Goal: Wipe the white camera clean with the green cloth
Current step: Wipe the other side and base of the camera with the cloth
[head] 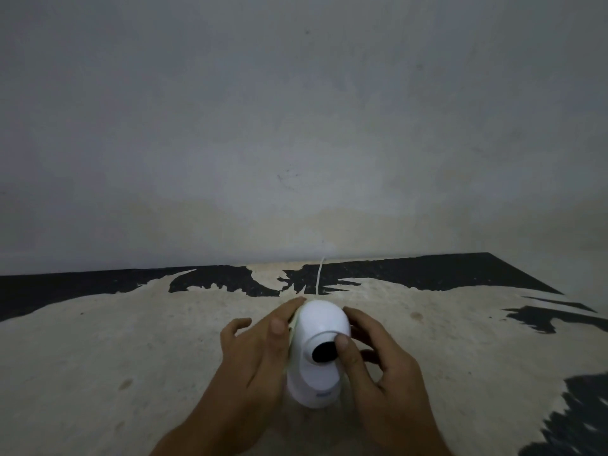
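Both hands' grip, left hand point(255, 348) and right hand point(378, 360), clasping white camera point(317, 353) between them (upright, lens toward viewer).

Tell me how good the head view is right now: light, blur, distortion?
Head view: dim and flat, with no glare; the camera is the brightest thing and its dark lens reads clearly. Soft throughout, so the small mark on its base is unreadable. Wide-angle bending curves the counter's back edge. The left hand and right hand cast only faint shadows. A pale green sliver shows behind the left hand, too blurred to identify.
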Demonstrator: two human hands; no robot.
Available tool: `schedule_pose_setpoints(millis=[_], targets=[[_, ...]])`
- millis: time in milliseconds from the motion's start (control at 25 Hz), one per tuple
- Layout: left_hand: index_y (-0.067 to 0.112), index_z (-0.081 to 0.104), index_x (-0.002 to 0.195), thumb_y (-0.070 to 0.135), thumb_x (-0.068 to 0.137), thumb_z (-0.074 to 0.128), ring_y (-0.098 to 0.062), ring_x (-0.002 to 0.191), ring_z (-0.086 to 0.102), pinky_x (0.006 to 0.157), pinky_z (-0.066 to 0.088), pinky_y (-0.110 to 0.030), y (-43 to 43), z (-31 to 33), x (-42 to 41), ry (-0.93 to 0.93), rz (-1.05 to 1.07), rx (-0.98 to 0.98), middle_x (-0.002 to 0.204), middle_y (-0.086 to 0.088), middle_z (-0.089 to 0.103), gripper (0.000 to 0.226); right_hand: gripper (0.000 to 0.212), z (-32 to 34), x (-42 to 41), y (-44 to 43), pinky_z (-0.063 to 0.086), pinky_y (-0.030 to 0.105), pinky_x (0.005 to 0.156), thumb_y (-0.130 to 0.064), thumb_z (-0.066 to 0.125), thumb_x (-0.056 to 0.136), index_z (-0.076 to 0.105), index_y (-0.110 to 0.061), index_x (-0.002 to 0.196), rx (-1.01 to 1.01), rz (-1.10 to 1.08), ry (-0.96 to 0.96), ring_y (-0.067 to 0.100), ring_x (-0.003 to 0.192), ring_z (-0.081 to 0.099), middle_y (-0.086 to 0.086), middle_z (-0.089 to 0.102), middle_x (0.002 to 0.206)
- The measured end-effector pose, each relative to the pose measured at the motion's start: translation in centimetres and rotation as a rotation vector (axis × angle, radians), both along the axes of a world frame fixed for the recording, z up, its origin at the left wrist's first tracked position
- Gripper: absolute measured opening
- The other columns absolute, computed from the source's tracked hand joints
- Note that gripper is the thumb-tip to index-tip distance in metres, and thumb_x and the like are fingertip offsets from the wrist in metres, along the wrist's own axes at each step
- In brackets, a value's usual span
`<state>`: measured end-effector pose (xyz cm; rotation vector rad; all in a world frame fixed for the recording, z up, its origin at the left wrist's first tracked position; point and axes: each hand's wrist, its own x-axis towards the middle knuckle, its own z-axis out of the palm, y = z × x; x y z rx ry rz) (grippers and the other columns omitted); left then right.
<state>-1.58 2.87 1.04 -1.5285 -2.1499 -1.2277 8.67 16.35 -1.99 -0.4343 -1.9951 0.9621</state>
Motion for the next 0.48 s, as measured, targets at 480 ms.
schedule_pose_setpoints(millis=[480], targets=[[0.033,0.045,0.08,0.055,0.083,0.027,0.004,0.074,0.052,0.098,0.032,-0.037,0.4,2.0,1.9,-0.37,0.078,0.085,0.077,0.019,0.043,0.029,0.048,0.3,0.1,-0.1,0.049,0.006,0.072,-0.058,0.05,0.086,0.056,-0.029,0.123,-0.01,0.005,-0.007,-0.016,0.1,0.055,-0.018,0.063,0.117]])
